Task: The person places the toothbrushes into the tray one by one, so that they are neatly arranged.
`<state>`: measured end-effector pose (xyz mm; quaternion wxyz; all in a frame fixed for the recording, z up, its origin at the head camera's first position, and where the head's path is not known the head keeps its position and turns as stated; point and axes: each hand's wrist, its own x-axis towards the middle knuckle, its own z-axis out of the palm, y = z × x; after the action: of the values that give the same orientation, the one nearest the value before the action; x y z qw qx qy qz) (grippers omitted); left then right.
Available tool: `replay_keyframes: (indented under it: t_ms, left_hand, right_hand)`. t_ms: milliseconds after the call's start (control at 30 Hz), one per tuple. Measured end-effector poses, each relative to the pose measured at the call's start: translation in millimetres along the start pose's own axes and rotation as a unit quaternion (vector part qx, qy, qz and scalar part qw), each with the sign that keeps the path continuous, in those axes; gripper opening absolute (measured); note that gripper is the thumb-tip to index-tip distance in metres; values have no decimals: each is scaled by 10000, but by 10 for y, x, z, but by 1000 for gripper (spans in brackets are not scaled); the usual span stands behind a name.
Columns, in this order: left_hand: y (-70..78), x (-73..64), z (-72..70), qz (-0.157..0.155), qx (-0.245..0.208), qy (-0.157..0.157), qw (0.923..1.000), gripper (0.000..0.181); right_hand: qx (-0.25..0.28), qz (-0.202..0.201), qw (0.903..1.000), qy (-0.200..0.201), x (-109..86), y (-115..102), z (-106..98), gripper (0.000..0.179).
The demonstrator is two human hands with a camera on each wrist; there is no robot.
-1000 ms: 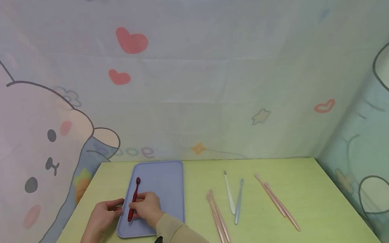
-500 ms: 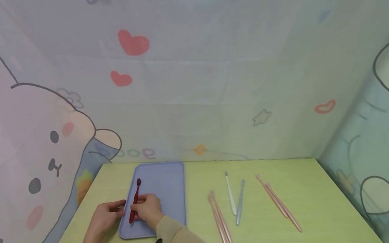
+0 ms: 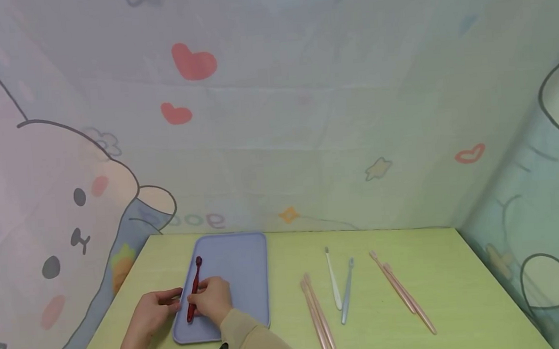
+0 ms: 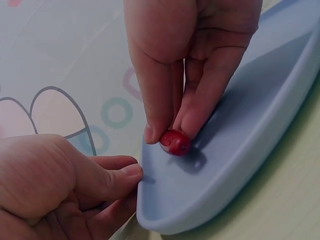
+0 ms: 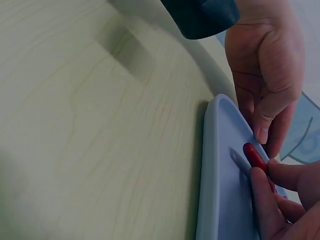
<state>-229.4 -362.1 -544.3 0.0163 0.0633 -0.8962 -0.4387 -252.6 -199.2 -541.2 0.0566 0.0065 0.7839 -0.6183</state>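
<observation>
A dark red toothbrush (image 3: 195, 290) lies lengthwise over the left part of a blue-lilac tray (image 3: 247, 267), its head toward the back. My right hand (image 3: 213, 300) pinches its handle between thumb and fingers. In the left wrist view the round red handle end (image 4: 176, 143) sits just above the tray floor; whether it touches is unclear. At the tray's left rim, my left hand (image 3: 149, 312) holds the edge with its thumb and fingertips. The right wrist view shows that left thumb (image 5: 263, 129) at the rim and the right fingers (image 5: 267, 205) around the red handle.
Right of the tray lie two pink toothbrushes (image 3: 317, 319), a white toothbrush (image 3: 333, 280) and a light blue toothbrush (image 3: 347, 293). Another pink pair (image 3: 404, 295) lies farther right. The yellow-green table (image 3: 469, 285) ends at a printed cloth backdrop (image 3: 324, 113).
The whole scene has shifted slightly right and down in the head view. Both hands, the red toothbrush and the tray keep nearly the same places relative to each other.
</observation>
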Motion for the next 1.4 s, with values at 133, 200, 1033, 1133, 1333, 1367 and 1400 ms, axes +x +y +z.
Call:
replay_keyframes:
  t_ms: [133,200,1033,1133,1333,1367,1400]
  left_hand:
    - [6,3,-7,-32,4,4,10000,40]
    - [9,2,-5,-60,-11,-5,10000,40]
    - [-18,15,8,-183,-305,-16,9994,39]
    - [-21,20,10,-168,-312,-6,9994,39]
    - [-14,9,4,-157,-301,10,9994,39]
    - [-14,0,2,-166,-309,2,9994,39]
    - [-16,-9,1,-174,-327,-5,9993,39]
  right_hand:
    - [-242,-92,9997,13,-11,-31,-15,22]
    - [-430,-194,9989,28,-9,-28,-21,21]
    - [-1059,-562,9927,144,91,58,16,22]
    - [-1093,-672,9917,112,74,34,0,21]
    - [-1119,-759,9908,17,60,9,-15,21]
    - [-1081,-734,9914,-4,62,14,-10,21]
    - [-1047,-712,9919,-23,61,19,-3,21]
